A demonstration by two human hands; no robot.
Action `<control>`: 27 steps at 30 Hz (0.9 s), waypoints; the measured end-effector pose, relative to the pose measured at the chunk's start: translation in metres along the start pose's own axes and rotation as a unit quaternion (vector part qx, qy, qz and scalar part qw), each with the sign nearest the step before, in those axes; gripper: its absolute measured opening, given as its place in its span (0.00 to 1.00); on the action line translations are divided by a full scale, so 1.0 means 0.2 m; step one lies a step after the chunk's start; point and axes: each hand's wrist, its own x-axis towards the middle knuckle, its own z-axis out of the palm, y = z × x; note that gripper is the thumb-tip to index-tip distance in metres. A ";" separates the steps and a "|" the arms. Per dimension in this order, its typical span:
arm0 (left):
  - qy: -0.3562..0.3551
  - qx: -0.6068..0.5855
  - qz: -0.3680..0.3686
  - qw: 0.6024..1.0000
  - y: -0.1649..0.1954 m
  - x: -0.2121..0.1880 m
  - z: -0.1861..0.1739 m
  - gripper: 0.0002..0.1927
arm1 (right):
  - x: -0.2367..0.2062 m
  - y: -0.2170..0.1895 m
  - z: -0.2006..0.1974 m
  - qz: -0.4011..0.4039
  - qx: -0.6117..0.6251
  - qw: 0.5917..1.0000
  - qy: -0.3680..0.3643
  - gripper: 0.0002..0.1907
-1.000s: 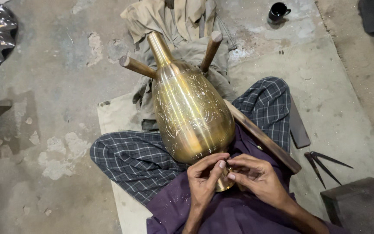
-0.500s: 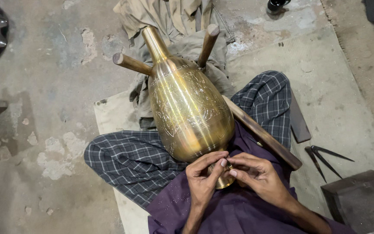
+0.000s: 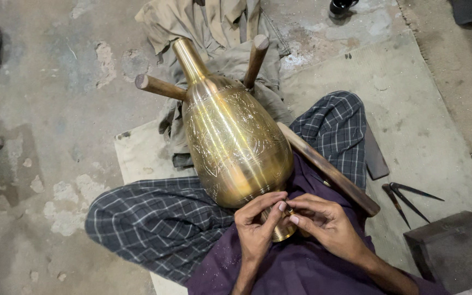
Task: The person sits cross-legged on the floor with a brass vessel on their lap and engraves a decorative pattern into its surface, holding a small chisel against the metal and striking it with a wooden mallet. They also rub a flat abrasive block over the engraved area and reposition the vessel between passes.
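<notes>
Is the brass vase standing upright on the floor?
No, the brass vase lies tilted across the person's lap, its neck propped between two wooden pegs, with both hands at its base.

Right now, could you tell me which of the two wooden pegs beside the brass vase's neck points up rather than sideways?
The right peg stands nearly upright beside the brass vase neck; the left peg juts out sideways.

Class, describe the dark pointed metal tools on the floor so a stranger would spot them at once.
Start at the big brass vase lying across the seated person's lap. Look past the wooden bar to the concrete floor: the pointed tools lie there, thin, black and splayed like compass legs.
</notes>
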 end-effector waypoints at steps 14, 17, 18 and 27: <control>0.065 -0.007 -0.081 0.995 -0.02 0.06 -0.12 0.09 | 0.17 0.02 -0.87 -0.005 -0.479 0.799 0.363 0.20; 0.074 -0.041 -0.112 0.990 -0.02 0.06 -0.13 0.09 | 0.22 0.14 -0.96 0.037 -0.539 0.782 0.309 0.25; 0.073 -0.040 -0.102 0.991 -0.02 0.06 -0.14 0.09 | 0.23 0.16 -0.95 0.035 -0.550 0.783 0.289 0.27; 0.096 -0.010 -0.076 0.992 -0.02 0.10 -0.24 0.10 | 0.31 0.19 -0.91 0.022 -0.595 0.743 0.304 0.27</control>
